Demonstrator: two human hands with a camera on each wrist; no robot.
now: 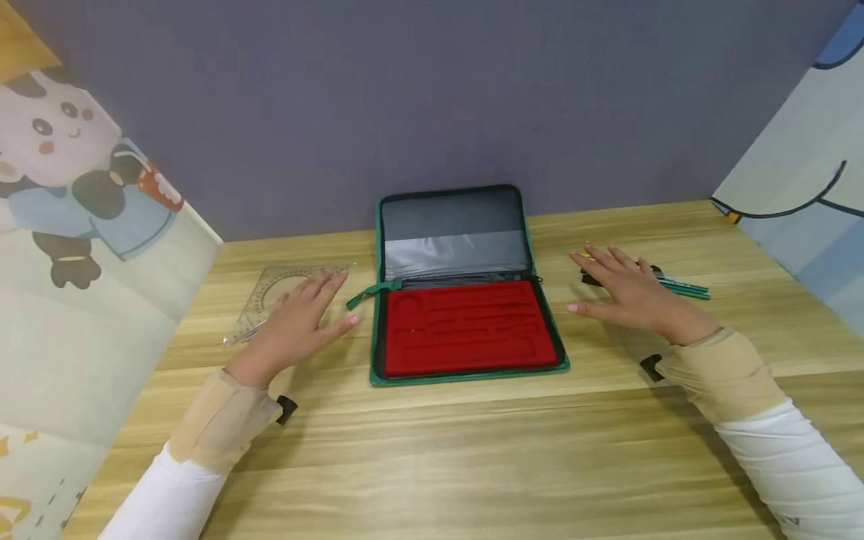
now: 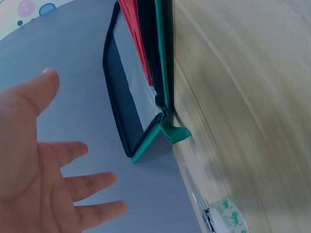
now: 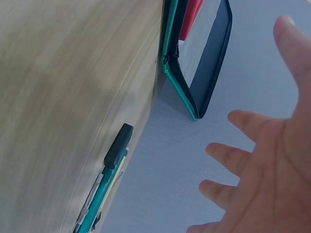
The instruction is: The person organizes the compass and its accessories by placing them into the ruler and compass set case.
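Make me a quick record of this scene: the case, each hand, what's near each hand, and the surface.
Case: green zip case, lying open, lid raised at the back
Insert: red tray with shaped recesses
Left hand: left hand, fingers extended, holding nothing
Near left: clear drawing template; green-patterned round item
Right hand: right hand, fingers spread, holding nothing
Near right: green pencils; black block
Surface: wood-grain table
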